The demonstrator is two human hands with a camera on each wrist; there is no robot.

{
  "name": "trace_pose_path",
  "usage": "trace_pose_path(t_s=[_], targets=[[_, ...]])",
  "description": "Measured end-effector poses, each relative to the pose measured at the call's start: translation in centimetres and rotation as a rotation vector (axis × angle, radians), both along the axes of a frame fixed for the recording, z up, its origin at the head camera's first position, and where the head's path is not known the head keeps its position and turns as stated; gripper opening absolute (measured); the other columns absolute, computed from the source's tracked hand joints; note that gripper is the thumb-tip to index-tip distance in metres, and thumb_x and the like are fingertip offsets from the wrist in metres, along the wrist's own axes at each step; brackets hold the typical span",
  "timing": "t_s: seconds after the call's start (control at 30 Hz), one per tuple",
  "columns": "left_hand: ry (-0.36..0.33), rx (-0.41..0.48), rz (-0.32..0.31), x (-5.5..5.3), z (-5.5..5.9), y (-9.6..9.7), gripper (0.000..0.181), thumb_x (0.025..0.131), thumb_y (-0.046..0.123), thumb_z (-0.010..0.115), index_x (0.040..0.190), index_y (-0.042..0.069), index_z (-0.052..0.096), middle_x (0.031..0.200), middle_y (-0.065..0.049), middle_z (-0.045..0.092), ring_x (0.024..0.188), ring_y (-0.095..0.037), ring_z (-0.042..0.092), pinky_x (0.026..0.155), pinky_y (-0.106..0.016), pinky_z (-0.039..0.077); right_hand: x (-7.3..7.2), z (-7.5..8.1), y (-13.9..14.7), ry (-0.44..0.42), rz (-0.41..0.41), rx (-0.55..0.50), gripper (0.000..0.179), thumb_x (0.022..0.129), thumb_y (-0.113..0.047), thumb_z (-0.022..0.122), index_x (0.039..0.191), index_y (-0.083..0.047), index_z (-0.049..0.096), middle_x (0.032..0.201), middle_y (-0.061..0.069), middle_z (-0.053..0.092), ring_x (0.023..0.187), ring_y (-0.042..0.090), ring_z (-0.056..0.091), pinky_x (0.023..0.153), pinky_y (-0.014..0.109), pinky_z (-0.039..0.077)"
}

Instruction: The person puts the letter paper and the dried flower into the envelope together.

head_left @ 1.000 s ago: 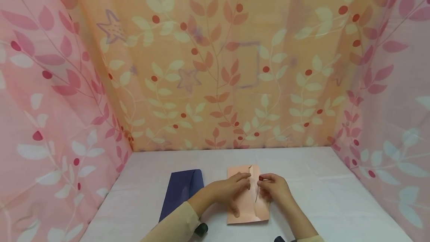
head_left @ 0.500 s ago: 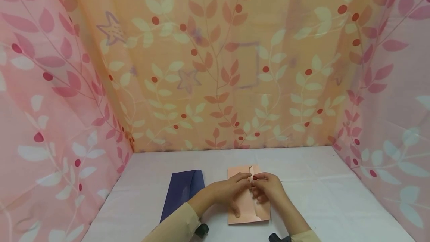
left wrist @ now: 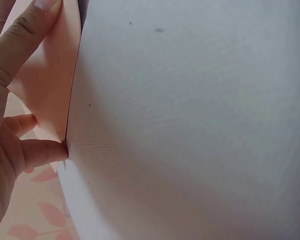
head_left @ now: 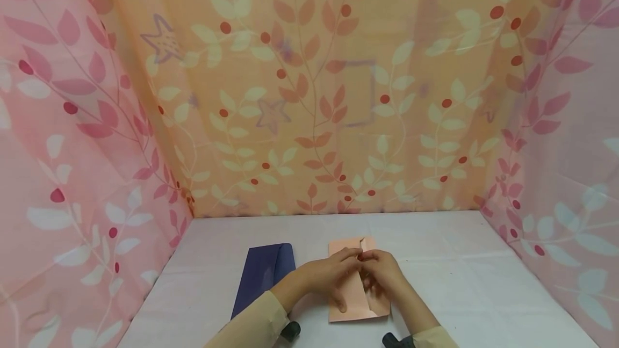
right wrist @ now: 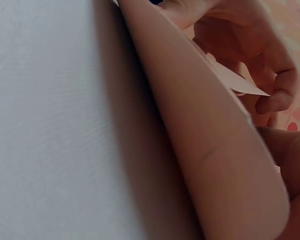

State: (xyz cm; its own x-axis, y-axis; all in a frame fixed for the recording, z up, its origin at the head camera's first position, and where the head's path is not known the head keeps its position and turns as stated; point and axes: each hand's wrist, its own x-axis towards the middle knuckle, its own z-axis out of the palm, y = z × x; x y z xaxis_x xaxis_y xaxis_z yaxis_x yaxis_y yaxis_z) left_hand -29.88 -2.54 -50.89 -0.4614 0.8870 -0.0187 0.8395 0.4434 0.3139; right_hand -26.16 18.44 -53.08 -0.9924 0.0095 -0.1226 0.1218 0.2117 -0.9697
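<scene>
A peach paper envelope (head_left: 352,302) lies on the white table, its long mouth edge toward the right. My left hand (head_left: 329,278) holds it: the thumb (left wrist: 25,30) presses on the paper, and fingertips grip the far part of the mouth edge. In the right wrist view, a pale paper corner (right wrist: 252,89) meets a curled left finger. My right hand (head_left: 384,273) is bent at the mouth, fingertips together and meeting the left fingers. The small red piece seen in its pinch before is now hidden behind the fingers. The raised flap (right wrist: 220,165) stands near the right wrist camera.
A dark blue envelope (head_left: 256,278) lies left of the peach one, partly under the left forearm. Dark wrist camera mounts (head_left: 291,331) show below the sleeves. Floral curtains (head_left: 309,90) close off the back and sides of the white table (head_left: 445,267).
My right hand has moved left to the envelope's mouth and my left fingertips. The red piece and thin dark strand below it have gone out of sight. My left hand stays put.
</scene>
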Motion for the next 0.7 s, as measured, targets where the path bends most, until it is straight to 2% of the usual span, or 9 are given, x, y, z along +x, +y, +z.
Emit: trace_pose_path(t_s=[0.37, 0.7], targets=[[0.035, 0.014, -0.034, -0.1, 0.3, 0.0, 0.100, 0.067, 0.057, 0.086, 0.147, 0.019, 0.040, 0.169, -0.002, 0.016, 0.151, -0.013, 0.027, 0.114, -0.028, 0.040, -0.7, -0.5, -0.3, 0.027, 0.013, 0.074, 0.037, 0.089, -0.010, 0.068, 0.123, 0.002, 0.066, 0.063, 0.007, 0.065, 0.045, 0.013, 0.056, 0.041, 0.025, 0.043], [0.010, 0.011, -0.028, -0.1, -0.1, 0.1, 0.097, 0.065, 0.056, 0.088, 0.143, 0.021, 0.042, 0.170, -0.001, 0.014, 0.156, -0.021, 0.021, 0.116, -0.033, 0.039, -0.9, -1.1, -0.3, 0.070, 0.063, 0.082, 0.033, 0.085, -0.002, 0.063, 0.117, 0.001, 0.069, 0.063, 0.004, 0.065, 0.043, 0.010, 0.051, 0.041, 0.023, 0.041]])
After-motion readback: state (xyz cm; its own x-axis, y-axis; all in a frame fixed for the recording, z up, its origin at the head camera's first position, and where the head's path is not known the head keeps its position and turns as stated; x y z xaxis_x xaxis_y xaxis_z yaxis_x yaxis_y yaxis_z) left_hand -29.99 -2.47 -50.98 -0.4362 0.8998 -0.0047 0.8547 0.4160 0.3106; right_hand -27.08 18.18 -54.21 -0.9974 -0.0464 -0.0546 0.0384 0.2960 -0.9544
